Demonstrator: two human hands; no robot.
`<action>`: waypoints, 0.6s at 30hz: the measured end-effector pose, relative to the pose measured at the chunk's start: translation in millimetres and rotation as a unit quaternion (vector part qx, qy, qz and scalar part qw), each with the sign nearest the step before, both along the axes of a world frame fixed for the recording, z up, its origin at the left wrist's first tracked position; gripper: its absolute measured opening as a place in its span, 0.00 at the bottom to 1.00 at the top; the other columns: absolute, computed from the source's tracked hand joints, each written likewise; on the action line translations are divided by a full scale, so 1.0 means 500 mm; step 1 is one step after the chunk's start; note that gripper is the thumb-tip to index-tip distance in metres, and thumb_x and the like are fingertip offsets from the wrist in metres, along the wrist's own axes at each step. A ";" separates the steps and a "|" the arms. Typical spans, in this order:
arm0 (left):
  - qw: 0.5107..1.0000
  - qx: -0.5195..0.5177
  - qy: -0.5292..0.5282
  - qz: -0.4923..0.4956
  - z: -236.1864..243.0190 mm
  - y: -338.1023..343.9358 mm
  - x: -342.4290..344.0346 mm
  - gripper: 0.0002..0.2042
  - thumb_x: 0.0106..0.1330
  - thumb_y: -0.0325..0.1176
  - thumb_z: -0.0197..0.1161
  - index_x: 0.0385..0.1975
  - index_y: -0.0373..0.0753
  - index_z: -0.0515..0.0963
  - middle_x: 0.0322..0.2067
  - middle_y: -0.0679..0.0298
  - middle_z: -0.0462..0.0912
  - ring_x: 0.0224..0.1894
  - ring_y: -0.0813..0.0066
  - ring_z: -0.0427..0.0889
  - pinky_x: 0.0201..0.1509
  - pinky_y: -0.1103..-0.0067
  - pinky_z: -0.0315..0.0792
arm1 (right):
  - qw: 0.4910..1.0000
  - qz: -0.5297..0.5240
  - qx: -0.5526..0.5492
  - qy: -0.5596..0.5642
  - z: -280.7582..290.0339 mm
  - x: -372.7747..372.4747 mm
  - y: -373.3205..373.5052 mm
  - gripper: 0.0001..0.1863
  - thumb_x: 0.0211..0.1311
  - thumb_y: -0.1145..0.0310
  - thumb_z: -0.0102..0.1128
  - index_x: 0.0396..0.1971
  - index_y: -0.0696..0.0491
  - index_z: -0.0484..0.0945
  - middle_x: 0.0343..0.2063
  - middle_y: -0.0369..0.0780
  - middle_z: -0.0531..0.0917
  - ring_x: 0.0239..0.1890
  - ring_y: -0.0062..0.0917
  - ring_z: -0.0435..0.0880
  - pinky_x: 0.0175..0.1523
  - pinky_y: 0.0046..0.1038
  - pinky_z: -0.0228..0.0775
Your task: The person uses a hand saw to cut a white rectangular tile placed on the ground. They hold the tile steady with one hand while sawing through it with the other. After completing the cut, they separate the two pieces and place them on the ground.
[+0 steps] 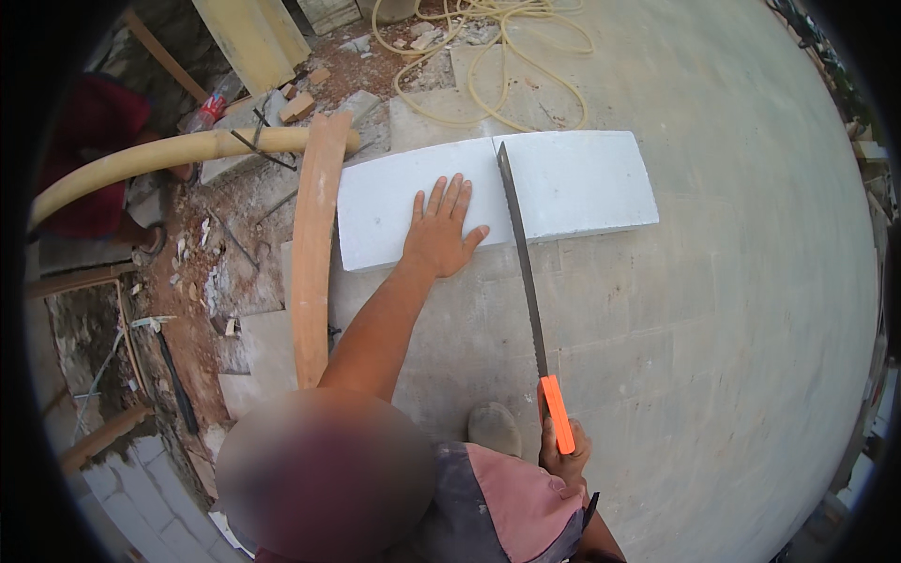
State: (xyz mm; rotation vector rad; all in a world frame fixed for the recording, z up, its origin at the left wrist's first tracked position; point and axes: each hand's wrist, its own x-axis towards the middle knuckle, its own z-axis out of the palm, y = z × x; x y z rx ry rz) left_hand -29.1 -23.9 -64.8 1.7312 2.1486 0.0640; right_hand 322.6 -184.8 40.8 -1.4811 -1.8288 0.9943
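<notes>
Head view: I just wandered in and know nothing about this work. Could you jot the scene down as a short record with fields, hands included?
Left hand: palm down on the white block, left of the blade
Right hand: gripping the saw by its orange handle
Saw position: blade over the block; tooth contact unclear
Left of block: wooden plank, its far end crossing a bamboo pole
Beyond block: loosely coiled pale hose
Ground: grey paving
</notes>
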 end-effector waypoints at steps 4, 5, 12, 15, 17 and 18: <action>1.000 0.005 0.005 -0.002 -0.005 0.006 -0.013 0.41 0.78 0.61 0.44 0.82 0.40 0.45 0.82 0.56 0.42 0.84 0.55 0.37 0.84 0.52 0.34 | 0.993 0.041 -0.110 -0.002 -0.038 -0.109 0.125 0.11 0.70 0.70 0.67 0.29 0.56 0.75 0.21 0.42 0.79 0.17 0.31 0.78 0.23 0.32 0.67; 1.000 0.000 0.000 -0.002 -0.004 0.007 -0.012 0.41 0.78 0.61 0.44 0.82 0.40 0.45 0.82 0.56 0.42 0.84 0.55 0.38 0.84 0.52 0.34 | 0.998 0.045 -0.053 0.003 -0.037 -0.086 0.098 0.12 0.71 0.70 0.66 0.29 0.56 0.74 0.19 0.42 0.78 0.16 0.31 0.76 0.23 0.33 0.66; 1.000 -0.029 0.012 0.000 0.004 0.001 0.002 0.41 0.79 0.62 0.41 0.82 0.42 0.43 0.83 0.59 0.39 0.84 0.58 0.35 0.85 0.55 0.31 | 0.993 0.045 -0.101 -0.028 -0.034 -0.046 0.065 0.12 0.70 0.68 0.67 0.29 0.56 0.74 0.20 0.43 0.79 0.18 0.35 0.79 0.24 0.35 0.68; 1.000 -0.023 -0.004 -0.005 0.005 0.013 -0.014 0.41 0.78 0.61 0.43 0.82 0.40 0.44 0.83 0.56 0.40 0.84 0.56 0.36 0.84 0.54 0.32 | 0.996 0.025 -0.083 -0.009 -0.047 -0.065 0.069 0.11 0.70 0.68 0.67 0.30 0.55 0.75 0.21 0.43 0.79 0.18 0.36 0.80 0.24 0.35 0.69; 1.000 -0.029 -0.011 0.002 0.012 0.008 -0.010 0.41 0.78 0.61 0.43 0.82 0.40 0.44 0.83 0.57 0.40 0.84 0.56 0.36 0.84 0.54 0.32 | 0.999 0.023 -0.030 -0.029 -0.031 0.017 -0.027 0.11 0.70 0.68 0.67 0.30 0.55 0.76 0.21 0.43 0.79 0.18 0.36 0.79 0.25 0.34 0.69; 1.000 -0.019 -0.002 0.003 0.009 0.011 -0.013 0.41 0.78 0.61 0.43 0.82 0.41 0.44 0.83 0.57 0.40 0.84 0.56 0.36 0.84 0.55 0.32 | 0.999 0.027 -0.030 -0.037 -0.030 0.024 -0.028 0.11 0.70 0.69 0.67 0.30 0.55 0.76 0.21 0.43 0.79 0.17 0.35 0.78 0.25 0.34 0.68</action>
